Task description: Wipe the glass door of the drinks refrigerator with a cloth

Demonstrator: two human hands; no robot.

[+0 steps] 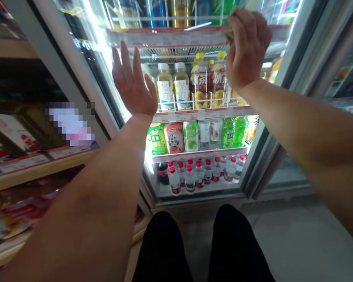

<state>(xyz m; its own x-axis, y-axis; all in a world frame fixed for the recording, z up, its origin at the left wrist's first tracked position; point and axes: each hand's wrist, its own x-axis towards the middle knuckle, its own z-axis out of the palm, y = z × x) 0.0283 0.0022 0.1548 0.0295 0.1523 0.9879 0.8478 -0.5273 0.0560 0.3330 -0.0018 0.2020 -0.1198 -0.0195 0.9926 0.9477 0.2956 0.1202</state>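
My left hand (137, 84) is raised with its fingers spread, palm toward the glass door of a drinks fridge (244, 188). It looks to be flat on the glass or just short of it; I cannot tell which. Higher up on the right, my right hand (248, 49) is closed near the upper shelf edge. A small brownish-grey bit of something (229, 37) sticks out by its fingertips, perhaps a folded cloth; most of it is hidden. Behind the glass, between my hands, stand pale tea bottles (181, 86) and brown iced tea bottles (199, 84) with yellow caps.
Lower fridge shelves hold drink cartons (174, 138), green bottles (228, 133) and several red-capped water bottles (190, 178). To the left, wooden shelving (41, 166) carries packaged goods. Another fridge door frame (306, 86) stands to the right. My knees (164, 243) are below, above a grey floor (300, 235).
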